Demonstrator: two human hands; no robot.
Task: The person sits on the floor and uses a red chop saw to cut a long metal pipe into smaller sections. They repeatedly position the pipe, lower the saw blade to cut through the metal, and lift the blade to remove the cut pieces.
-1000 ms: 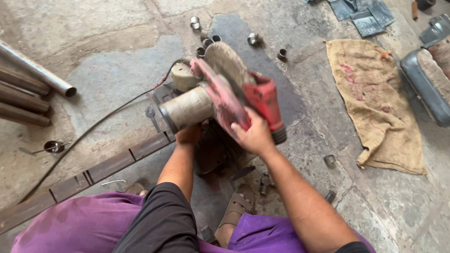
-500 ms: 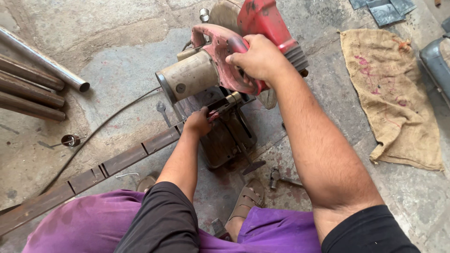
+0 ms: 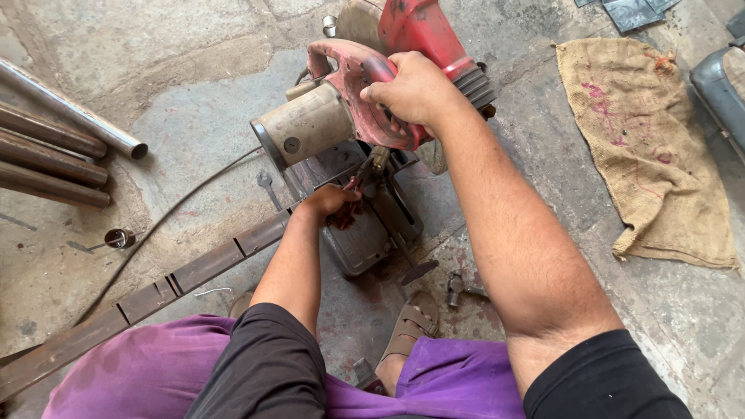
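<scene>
A: Where is my right hand (image 3: 415,91)?
B: Closed around the red handle of the chop saw (image 3: 365,101), which stands on the floor ahead of my knees.
A: And my left hand (image 3: 330,203)?
B: Below the saw's motor, gripping the long metal bar (image 3: 155,295) at the saw's base; pipes (image 3: 54,147) lie well left of the saw, a sack (image 3: 644,147) to its right.
</scene>
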